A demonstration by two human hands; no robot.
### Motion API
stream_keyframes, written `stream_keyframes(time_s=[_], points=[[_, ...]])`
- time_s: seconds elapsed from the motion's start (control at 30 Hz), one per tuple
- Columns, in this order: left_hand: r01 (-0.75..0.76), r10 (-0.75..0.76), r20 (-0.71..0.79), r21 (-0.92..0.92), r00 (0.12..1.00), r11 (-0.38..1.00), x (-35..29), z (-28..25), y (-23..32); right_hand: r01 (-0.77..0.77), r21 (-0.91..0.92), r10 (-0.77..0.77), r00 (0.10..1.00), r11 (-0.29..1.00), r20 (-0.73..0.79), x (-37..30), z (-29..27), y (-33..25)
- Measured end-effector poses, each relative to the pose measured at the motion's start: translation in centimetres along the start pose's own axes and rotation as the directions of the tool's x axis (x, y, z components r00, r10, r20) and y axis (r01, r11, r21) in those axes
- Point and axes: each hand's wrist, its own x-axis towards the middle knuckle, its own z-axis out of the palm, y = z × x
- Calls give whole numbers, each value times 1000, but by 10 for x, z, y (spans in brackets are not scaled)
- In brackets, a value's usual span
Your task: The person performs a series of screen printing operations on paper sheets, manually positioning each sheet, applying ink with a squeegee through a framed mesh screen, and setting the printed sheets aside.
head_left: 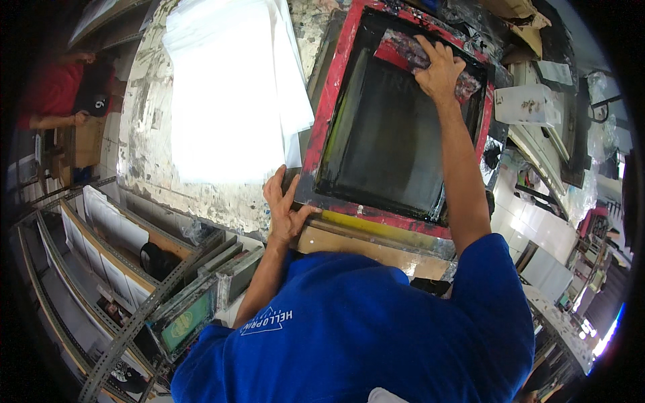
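Observation:
A screen printing frame with red, ink-stained edges lies on the worktable, its dark mesh smeared with black ink. My right hand reaches to the far end of the frame and grips a squeegee, which is crusted with red and grey ink and lies slantwise across the mesh. My left hand is spread at the frame's near left corner, its thumb against the edge and its fingertips close to the paper. White paper sheets are stacked loosely left of the frame.
The worktable is paint-spotted. Metal racks and stored screens stand at lower left. A translucent plastic box sits to the right, near cardboard and plastic wrap. Another person in red is at far left, holding a dark item.

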Motion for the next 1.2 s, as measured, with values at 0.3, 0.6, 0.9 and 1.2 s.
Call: stream_keyframes(time_s=[0.3, 0.6, 0.9, 1.2], points=[[-6, 3, -50, -57, 999, 998, -2, 2, -2, 55, 63, -55, 998, 996, -12, 71, 9, 44], [-8, 7, -11, -60, 1000, 998, -3, 2, -5, -205, 375, 183, 979, 904, 93, 66, -18, 66], [-73, -4, -239, -312, 971, 947, 5, -3, 23, -415, 723, 262, 910, 553, 322, -71, -163, -62], [-255, -83, -528, -536, 845, 805, 117, -49, 130, 118, 80, -120, 993, 990, 15, -62, -322, -170]])
